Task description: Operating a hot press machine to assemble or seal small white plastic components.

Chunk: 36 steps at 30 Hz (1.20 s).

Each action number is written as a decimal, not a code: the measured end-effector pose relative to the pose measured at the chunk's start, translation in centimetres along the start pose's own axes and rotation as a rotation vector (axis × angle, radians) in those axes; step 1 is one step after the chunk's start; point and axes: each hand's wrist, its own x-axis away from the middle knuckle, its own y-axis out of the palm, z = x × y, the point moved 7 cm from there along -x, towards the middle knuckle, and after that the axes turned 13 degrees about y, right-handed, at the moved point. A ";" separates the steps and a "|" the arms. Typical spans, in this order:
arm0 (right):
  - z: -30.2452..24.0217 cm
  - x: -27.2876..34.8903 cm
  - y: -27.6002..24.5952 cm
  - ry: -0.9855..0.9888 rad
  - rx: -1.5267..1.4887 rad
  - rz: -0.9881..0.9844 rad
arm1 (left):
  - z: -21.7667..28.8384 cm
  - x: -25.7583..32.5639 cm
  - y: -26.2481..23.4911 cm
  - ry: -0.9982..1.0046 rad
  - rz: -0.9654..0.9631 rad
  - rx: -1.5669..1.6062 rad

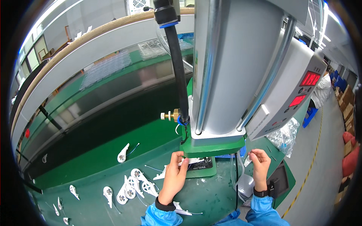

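My left hand (174, 176) reaches under the head of a pneumatic press (233, 75). Its thumb and fingers close on a white plastic part (195, 160) lying over the dark fixture on the green press base (203, 173). The press head hides some of that part. To the right of the press, my right hand (261, 167) pinches a small white piece (247, 162) between thumb and fingertips; its exact kind is too small to tell. Several white plastic parts with round ends and thin wires lie left of my left hand, some piled in a cluster (132, 185).
A control box (284, 90) with red displays juts out right of the cylinder. A black hose (176, 67) runs down to a brass fitting (171, 114). Clear plastic bags (283, 137) lie at the right. A shelf with clear trays (107, 69) stands behind. Another person (321, 90) is farther off.
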 end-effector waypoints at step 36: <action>-4.6 3.0 14.7 -0.734 0.885 -0.661 | -3.5 -4.1 -7.9 0.276 -0.246 -1.170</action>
